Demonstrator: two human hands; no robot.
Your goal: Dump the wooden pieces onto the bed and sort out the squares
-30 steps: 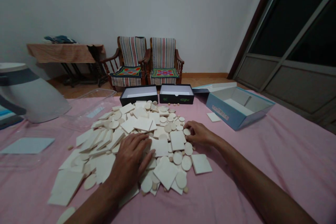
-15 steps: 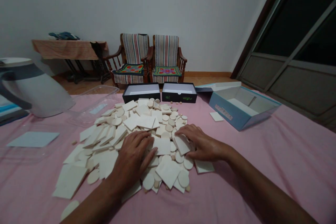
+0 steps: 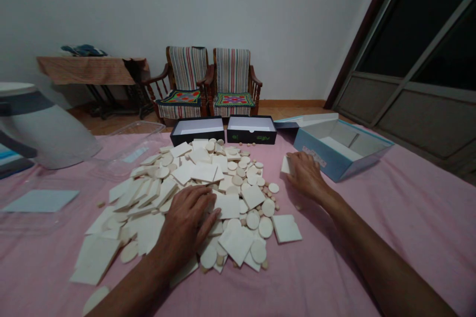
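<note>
The left hand [image 3: 188, 225] lies flat, fingers spread, on the heap of pale wooden tiles [image 3: 201, 173], seemingly holding them down. The right hand [image 3: 305, 174] curls over a small square tile [image 3: 285, 164] just beside the blue box [image 3: 342, 151]; I cannot tell whether it pinches the tile.

I am seeing wooden pieces [image 3: 203, 172], smooth and matt, lying on soft pink cloth [image 3: 409, 208]. The blue box [image 3: 327, 166] is looking like cardboard, and the tub [image 3: 130, 146] like clear shiny plastic.
</note>
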